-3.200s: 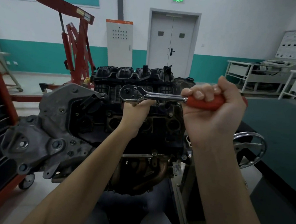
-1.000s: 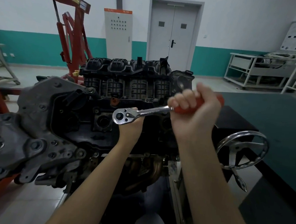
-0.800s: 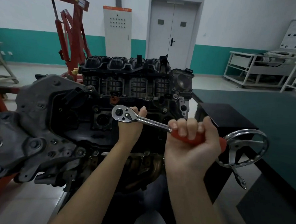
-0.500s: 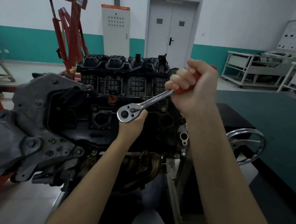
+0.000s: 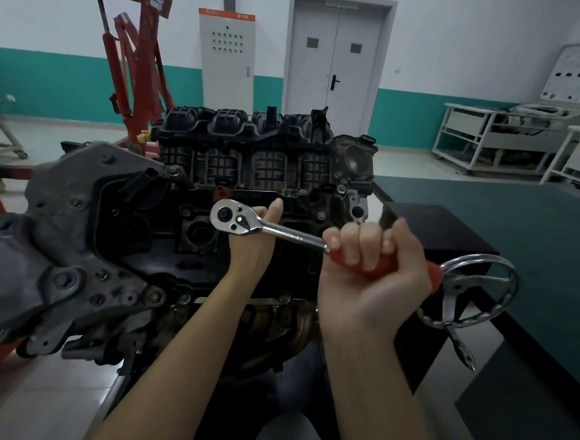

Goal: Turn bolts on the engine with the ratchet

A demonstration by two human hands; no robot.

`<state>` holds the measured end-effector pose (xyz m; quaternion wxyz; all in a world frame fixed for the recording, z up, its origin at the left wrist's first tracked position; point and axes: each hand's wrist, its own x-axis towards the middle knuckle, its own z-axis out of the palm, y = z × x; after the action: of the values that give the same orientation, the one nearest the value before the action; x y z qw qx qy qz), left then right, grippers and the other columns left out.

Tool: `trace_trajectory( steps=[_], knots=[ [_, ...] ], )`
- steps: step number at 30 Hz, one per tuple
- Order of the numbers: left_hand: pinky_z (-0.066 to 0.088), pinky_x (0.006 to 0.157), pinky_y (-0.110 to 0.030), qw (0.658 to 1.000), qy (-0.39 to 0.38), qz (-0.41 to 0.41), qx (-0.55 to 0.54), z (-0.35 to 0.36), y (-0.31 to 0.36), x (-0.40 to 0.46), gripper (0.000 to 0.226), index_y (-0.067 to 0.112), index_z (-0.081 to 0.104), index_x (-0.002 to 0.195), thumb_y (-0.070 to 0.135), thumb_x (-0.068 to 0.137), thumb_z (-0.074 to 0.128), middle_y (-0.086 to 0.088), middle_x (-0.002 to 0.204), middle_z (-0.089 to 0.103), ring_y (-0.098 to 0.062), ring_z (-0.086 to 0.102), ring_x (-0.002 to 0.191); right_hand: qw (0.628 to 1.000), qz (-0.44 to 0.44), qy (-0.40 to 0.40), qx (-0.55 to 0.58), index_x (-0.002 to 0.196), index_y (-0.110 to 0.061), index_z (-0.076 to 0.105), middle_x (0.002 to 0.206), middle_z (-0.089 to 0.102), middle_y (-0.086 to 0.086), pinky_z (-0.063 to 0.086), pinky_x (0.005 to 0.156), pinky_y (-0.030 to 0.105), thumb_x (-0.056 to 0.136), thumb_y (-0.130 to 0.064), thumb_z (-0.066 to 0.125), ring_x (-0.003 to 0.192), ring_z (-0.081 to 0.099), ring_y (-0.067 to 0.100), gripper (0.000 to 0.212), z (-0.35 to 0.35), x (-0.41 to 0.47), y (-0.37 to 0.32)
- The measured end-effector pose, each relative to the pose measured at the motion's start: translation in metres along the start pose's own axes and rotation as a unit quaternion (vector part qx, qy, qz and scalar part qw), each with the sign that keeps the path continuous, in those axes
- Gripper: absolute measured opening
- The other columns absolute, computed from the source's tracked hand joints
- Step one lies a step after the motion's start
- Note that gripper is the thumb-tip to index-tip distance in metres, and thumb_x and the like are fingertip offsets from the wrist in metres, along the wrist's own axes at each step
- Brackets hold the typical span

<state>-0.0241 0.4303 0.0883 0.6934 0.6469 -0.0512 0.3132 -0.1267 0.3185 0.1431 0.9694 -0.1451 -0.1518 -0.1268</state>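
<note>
The right hand (image 5: 374,277) grips the red handle of a ratchet wrench (image 5: 280,234), whose chrome shaft slopes up to the left to a round head just in front of the engine (image 5: 164,231). The left hand (image 5: 250,248) is curled behind that head, thumb raised beside it. A chrome handwheel (image 5: 503,296) stands just right of the right hand, a red engine hoist (image 5: 135,61) behind the engine, and a grey double door (image 5: 334,58) in the far wall.

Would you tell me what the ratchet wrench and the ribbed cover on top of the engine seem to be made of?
Ratchet wrench: polished, probably chromed steel head and shank with bright reflections; its red handle looks like smooth plastic or rubber. Ribbed cover: matte black, moulded ribs, likely plastic.
</note>
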Motion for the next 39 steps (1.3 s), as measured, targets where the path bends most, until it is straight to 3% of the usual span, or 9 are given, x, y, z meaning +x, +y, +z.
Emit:
trace_trajectory(
  steps=[3, 9, 13, 16, 21, 26, 32, 36, 39],
  knots=[
    [0.037, 0.048, -0.008, 0.999, 0.001, -0.032, -0.001, 0.002, -0.001, 0.001, 0.044, 0.015, 0.043, 0.054, 0.010, 0.092, 0.063, 0.016, 0.040, 0.044, 0.002, 0.043, 0.041, 0.998, 0.032, -0.026, -0.052, 0.051, -0.019, 0.036, 0.041, 0.027, -0.005, 0.033, 0.044, 0.022, 0.086, -0.009, 0.042, 0.038, 0.025, 0.011, 0.037, 0.015, 0.036, -0.011],
    [0.029, 0.044, -0.007, 0.994, -0.092, -0.015, 0.062, -0.002, -0.005, 0.003, 0.050, 0.021, 0.030, 0.054, 0.006, 0.092, 0.058, 0.018, 0.041, 0.034, -0.001, 0.034, 0.038, 0.969, 0.187, -0.049, -0.151, 0.054, -0.018, 0.032, 0.039, 0.025, -0.007, 0.027, 0.040, 0.018, 0.090, -0.009, 0.041, 0.034, 0.022, 0.009, 0.038, 0.051, 0.095, -0.018],
    [0.039, 0.053, -0.014, 0.997, -0.050, -0.057, 0.010, -0.003, -0.006, 0.004, 0.048, 0.028, 0.045, 0.048, 0.014, 0.089, 0.066, 0.018, 0.045, 0.046, 0.002, 0.044, 0.044, 0.989, 0.121, -0.021, -0.086, 0.055, -0.018, 0.034, 0.042, 0.027, -0.006, 0.031, 0.043, 0.020, 0.091, -0.009, 0.041, 0.038, 0.025, 0.010, 0.038, 0.030, 0.070, -0.016],
    [0.041, 0.056, -0.013, 0.999, -0.035, -0.025, -0.027, -0.001, 0.001, 0.006, 0.049, 0.034, 0.055, 0.043, 0.018, 0.087, 0.071, 0.020, 0.046, 0.050, 0.004, 0.049, 0.046, 0.999, 0.024, -0.012, -0.021, 0.056, -0.018, 0.037, 0.046, 0.031, -0.004, 0.038, 0.049, 0.024, 0.090, -0.012, 0.043, 0.043, 0.030, 0.012, 0.035, 0.006, 0.030, -0.010],
    [0.028, 0.043, -0.008, 1.000, -0.020, 0.007, 0.005, 0.001, 0.000, 0.003, 0.056, 0.022, 0.029, 0.049, 0.014, 0.092, 0.064, 0.016, 0.038, 0.032, 0.000, 0.032, 0.037, 1.000, -0.002, -0.015, 0.009, 0.051, -0.018, 0.039, 0.045, 0.031, -0.003, 0.041, 0.050, 0.025, 0.083, -0.017, 0.047, 0.043, 0.032, 0.013, 0.034, -0.010, 0.002, 0.000],
    [0.035, 0.049, -0.007, 1.000, -0.002, -0.019, -0.013, 0.004, -0.003, 0.001, 0.050, 0.026, 0.043, 0.050, 0.005, 0.089, 0.066, 0.018, 0.042, 0.044, 0.003, 0.042, 0.042, 0.994, 0.087, -0.051, -0.048, 0.051, -0.018, 0.033, 0.040, 0.026, -0.005, 0.031, 0.043, 0.021, 0.088, -0.011, 0.040, 0.037, 0.023, 0.011, 0.038, 0.013, 0.056, -0.015],
    [0.029, 0.045, -0.006, 0.996, -0.086, -0.013, 0.037, -0.002, -0.002, 0.000, 0.062, 0.034, 0.042, 0.039, 0.008, 0.091, 0.061, 0.019, 0.041, 0.037, 0.001, 0.036, 0.038, 0.966, 0.206, -0.059, -0.144, 0.055, -0.018, 0.031, 0.039, 0.025, -0.007, 0.027, 0.039, 0.020, 0.088, -0.010, 0.042, 0.035, 0.022, 0.009, 0.035, 0.047, 0.103, -0.015],
    [0.038, 0.052, -0.014, 0.998, -0.022, -0.048, 0.015, -0.003, -0.005, 0.001, 0.046, 0.029, 0.045, 0.052, 0.013, 0.089, 0.066, 0.017, 0.045, 0.044, 0.001, 0.042, 0.047, 0.989, 0.120, -0.033, -0.081, 0.054, -0.018, 0.034, 0.042, 0.026, -0.006, 0.029, 0.044, 0.020, 0.087, -0.010, 0.044, 0.039, 0.023, 0.010, 0.035, 0.023, 0.068, -0.012],
    [0.036, 0.051, -0.011, 1.000, -0.008, -0.009, -0.001, 0.000, -0.002, 0.001, 0.047, 0.020, 0.037, 0.055, 0.014, 0.089, 0.070, 0.017, 0.045, 0.040, 0.001, 0.039, 0.045, 1.000, 0.028, -0.001, -0.015, 0.055, -0.019, 0.035, 0.044, 0.029, -0.005, 0.035, 0.047, 0.023, 0.084, -0.013, 0.046, 0.042, 0.028, 0.012, 0.031, 0.000, 0.026, -0.008]
  ],
)
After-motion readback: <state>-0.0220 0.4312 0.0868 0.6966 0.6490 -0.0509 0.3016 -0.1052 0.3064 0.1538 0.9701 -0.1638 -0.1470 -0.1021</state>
